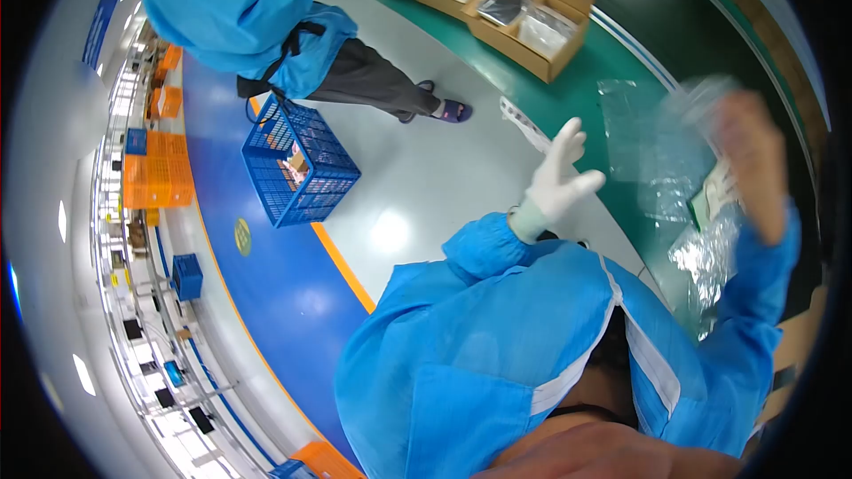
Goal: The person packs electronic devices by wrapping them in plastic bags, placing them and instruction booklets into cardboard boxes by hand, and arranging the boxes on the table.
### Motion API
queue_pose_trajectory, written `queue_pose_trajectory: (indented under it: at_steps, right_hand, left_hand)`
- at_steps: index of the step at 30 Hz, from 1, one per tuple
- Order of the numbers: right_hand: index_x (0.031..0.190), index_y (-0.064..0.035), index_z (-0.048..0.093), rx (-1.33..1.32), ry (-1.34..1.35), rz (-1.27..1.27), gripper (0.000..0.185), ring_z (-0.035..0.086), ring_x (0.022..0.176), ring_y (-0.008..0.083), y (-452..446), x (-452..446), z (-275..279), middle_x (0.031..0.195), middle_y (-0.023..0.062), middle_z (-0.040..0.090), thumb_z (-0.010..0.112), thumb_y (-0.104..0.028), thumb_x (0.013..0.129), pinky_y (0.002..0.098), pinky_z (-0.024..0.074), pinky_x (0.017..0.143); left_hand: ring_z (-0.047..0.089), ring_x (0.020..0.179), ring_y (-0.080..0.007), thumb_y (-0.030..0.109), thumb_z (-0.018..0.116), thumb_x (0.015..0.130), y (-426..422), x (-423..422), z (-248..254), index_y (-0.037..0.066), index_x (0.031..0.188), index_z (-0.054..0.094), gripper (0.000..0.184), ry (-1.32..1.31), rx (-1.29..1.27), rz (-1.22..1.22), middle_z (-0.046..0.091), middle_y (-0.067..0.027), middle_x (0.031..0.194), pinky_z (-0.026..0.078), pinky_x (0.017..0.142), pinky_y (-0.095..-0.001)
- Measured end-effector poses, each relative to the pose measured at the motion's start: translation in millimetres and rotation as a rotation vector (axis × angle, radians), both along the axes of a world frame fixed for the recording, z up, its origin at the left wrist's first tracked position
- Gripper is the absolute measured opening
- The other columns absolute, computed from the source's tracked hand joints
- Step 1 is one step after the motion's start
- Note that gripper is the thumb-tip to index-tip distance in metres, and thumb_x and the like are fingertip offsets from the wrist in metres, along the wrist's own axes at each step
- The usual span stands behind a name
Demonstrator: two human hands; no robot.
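My left hand (556, 179), in a white glove, is raised near the green table's edge. Its thumb and fingers are apart, with nothing in them. On the right, my bare right hand (753, 155) is smeared by motion over the table. Blurred clear plastic (706, 105) shows at its fingertips; whether the fingers grip it I cannot tell. Below that hand lies a white and pale green item (713, 193), perhaps a glove, partly hidden by the wrist. Clear plastic bags (661, 155) and crinkled shiny bags (701, 257) are spread on the table around it.
An open cardboard box (555, 60) holding several bagged items stands on the green table (497, 66). A co-worker in a blue smock (235, 13) stands at upper left. By that person, a blue crate (306, 164) sits on the floor. Orange crates (160, 168) are farther left.
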State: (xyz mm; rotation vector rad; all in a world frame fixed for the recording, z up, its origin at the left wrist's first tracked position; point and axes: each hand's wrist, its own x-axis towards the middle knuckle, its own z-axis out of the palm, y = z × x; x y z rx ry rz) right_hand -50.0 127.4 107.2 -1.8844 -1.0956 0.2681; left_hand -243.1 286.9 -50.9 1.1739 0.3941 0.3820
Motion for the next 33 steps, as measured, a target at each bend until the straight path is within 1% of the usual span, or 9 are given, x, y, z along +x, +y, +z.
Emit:
queue_pose_trajectory:
  at_steps: [1, 3, 6, 8, 13, 17, 23, 29, 33]
  right_hand:
    - [0.097, -0.0017, 0.06, -0.123, -0.463, 0.292, 0.02, 0.058, 0.089, 0.0302, 19.8, -19.0, -29.1, 0.091, 0.0136, 0.059, 0.054, -0.001, 0.078, 0.0343, 0.046, 0.079]
    - [0.092, -0.0013, 0.06, -0.138, -0.201, 0.431, 0.028, 0.055, 0.085, 0.0331, 61.2, -60.8, -80.2, 0.086, 0.0144, 0.057, 0.051, 0.01, 0.068, 0.0367, 0.0456, 0.074]
    - [0.096, -0.0018, 0.06, -0.026, -0.051, 0.388, 0.03, 0.054, 0.09, 0.0336, 112.0, -98.7, -117.9, 0.092, 0.0153, 0.056, 0.052, 0.008, 0.069, 0.0371, 0.0449, 0.077]
    - [0.104, -0.0029, 0.059, 0.068, -0.212, 0.216, 0.036, 0.05, 0.102, 0.0348, 138.6, -117.4, -141.0, 0.11, 0.0171, 0.053, 0.054, 0.006, 0.069, 0.0364, 0.0437, 0.084]
    - [0.111, -0.0033, 0.057, -0.031, -0.542, 0.261, 0.043, 0.043, 0.117, 0.038, 170.0, -150.1, -144.8, 0.133, 0.0195, 0.039, 0.056, 0.004, 0.069, 0.0396, 0.0393, 0.095]
    - [0.11, -0.0022, 0.057, 0.025, -0.168, 0.431, 0.042, 0.052, 0.105, 0.0353, 178.9, -124.6, -176.1, 0.116, 0.0198, 0.053, 0.052, 0.007, 0.069, 0.0377, 0.046, 0.084]
    - [0.101, 0.0003, 0.055, 0.075, 0.179, 0.225, 0.035, 0.054, 0.093, 0.0359, 185.7, -137.2, -186.3, 0.095, 0.0188, 0.058, 0.05, 0.006, 0.068, 0.0406, 0.0457, 0.076]
    - [0.097, -0.0024, 0.056, 0.111, -0.574, 0.341, 0.033, 0.052, 0.102, 0.031, 208.1, -144.2, -166.1, 0.098, 0.0132, 0.058, 0.064, -0.011, 0.066, 0.0398, 0.0378, 0.092]
    - [0.096, -0.0026, 0.06, 0.092, -0.437, 0.624, 0.028, 0.054, 0.098, 0.0305, 225.1, -117.1, -159.0, 0.095, 0.0121, 0.06, 0.064, -0.011, 0.069, 0.0394, 0.0411, 0.089]
  left_hand:
    - [0.039, 0.125, -0.0257, 0.017, 0.065, 0.083, 5.0, 3.0, 12.0, 0.002, 0.141, 0.022, 0.073, -0.081, 0.062, 0.004, 0.036, -0.0194, 0.137, 0.043, 0.093, -0.0352]
    - [0.031, 0.13, -0.0277, 0.029, 0.067, 0.082, 25.0, 5.9, -5.5, 0.005, 0.144, 0.015, 0.084, -0.191, 0.43, -0.028, 0.028, -0.0187, 0.143, 0.039, 0.097, -0.0382]
    - [0.036, 0.128, -0.0271, 0.035, 0.061, 0.086, 46.6, -13.8, -19.8, 0.003, 0.142, 0.019, 0.076, -0.111, 0.031, -0.224, 0.032, -0.0167, 0.14, 0.039, 0.098, -0.0386]
    - [0.042, 0.122, -0.0246, 0.037, 0.055, 0.09, 56.8, -31.2, -23.2, 0.001, 0.137, 0.029, 0.064, -0.091, -0.641, -0.147, 0.04, -0.0138, 0.133, 0.039, 0.098, -0.0385]
    - [0.048, 0.115, -0.0218, 0.036, 0.053, 0.09, 93.3, -59.1, -37.8, 0.004, 0.131, 0.037, 0.055, -0.157, -0.606, -0.071, 0.046, -0.0106, 0.126, 0.042, 0.093, -0.0403]
    - [0.05, 0.107, -0.0227, 0.044, 0.056, 0.087, 99.5, -75.2, -44.6, 0.005, 0.129, 0.041, 0.059, 0.14, -0.632, -0.168, 0.046, -0.011, 0.126, 0.044, 0.09, -0.0419]
    - [0.049, 0.111, -0.0242, 0.047, 0.053, 0.088, 103.8, -66.4, -28.5, 0.007, 0.135, 0.033, 0.065, -0.001, -0.79, 0.055, 0.046, -0.0138, 0.126, 0.041, 0.096, -0.0424]
    - [0.051, 0.11, -0.0204, 0.033, 0.05, 0.093, 122.4, -43.0, -42.0, 0.005, 0.132, 0.036, 0.05, -0.146, -0.698, 0.213, 0.051, -0.0142, 0.117, 0.043, 0.094, -0.0344]
    - [0.056, 0.085, -0.0183, 0.034, 0.052, 0.092, 153.8, -41.7, -65.3, 0.006, 0.104, 0.05, 0.031, -0.001, -0.669, 0.312, 0.056, -0.0078, 0.093, 0.047, 0.072, -0.0295]
